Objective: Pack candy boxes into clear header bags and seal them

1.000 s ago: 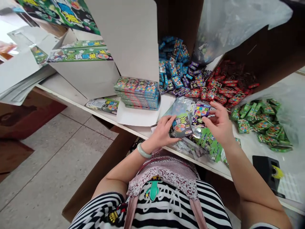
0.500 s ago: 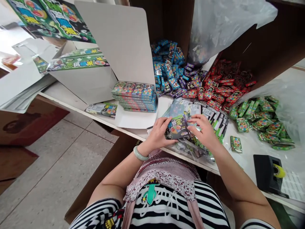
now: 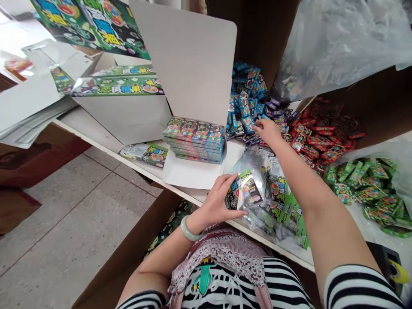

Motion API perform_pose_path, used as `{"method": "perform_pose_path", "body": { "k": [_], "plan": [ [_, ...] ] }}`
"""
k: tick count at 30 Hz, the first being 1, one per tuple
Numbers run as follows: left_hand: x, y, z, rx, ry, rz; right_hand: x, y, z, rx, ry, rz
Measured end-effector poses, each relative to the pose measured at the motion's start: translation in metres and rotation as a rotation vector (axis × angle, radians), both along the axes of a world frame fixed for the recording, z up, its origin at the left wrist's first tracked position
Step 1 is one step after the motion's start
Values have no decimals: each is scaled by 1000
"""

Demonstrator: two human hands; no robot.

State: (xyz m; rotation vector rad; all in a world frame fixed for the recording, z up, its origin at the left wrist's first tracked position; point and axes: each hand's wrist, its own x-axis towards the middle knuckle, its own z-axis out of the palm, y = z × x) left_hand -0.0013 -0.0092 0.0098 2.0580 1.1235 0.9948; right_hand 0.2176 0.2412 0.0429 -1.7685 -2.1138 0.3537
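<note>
My left hand (image 3: 219, 201) rests at the left edge of a clear pouch with a black and green printed card (image 3: 246, 191). Its thumb and fingers are spread, with the fingertips touching the pouch. My right hand (image 3: 269, 132) is stretched out over the pile at the back, its fingers slightly apart and bent down. Beneath its fingertips are small blue candy boxes (image 3: 247, 124), and purple boxes (image 3: 277, 112) lie just beyond. Whether the fingertips touch a box is hard to see. Several more printed pouches (image 3: 278, 189) lie fanned out under my right forearm.
A stack of printed boxes (image 3: 195, 139) stands in an open white carton (image 3: 193, 60) on the left. Red packets (image 3: 322, 137) and green packets (image 3: 370, 184) are heaped at the right. A black tape dispenser (image 3: 380, 257) sits at the lower right, and a plastic bag (image 3: 341, 56) hangs above.
My right hand has left the pouch and moved up to the blue and purple boxes. My left hand stays at the pouch. The view has shifted, so the table appears further right and lower.
</note>
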Motion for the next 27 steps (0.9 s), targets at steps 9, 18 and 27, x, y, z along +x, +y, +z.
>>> {"method": "perform_pose_path", "body": {
  "k": [9,18,27],
  "plan": [
    [-17,-1,-4,-17,43,21,-27,46,-17,-61,-67,-232],
    [-20,-1,-3,-8,63,54,24,-57,3,-315,759,-99],
    [7,0,-5,73,215,123,64,-200,30,-150,1003,-87]
  ]
}}
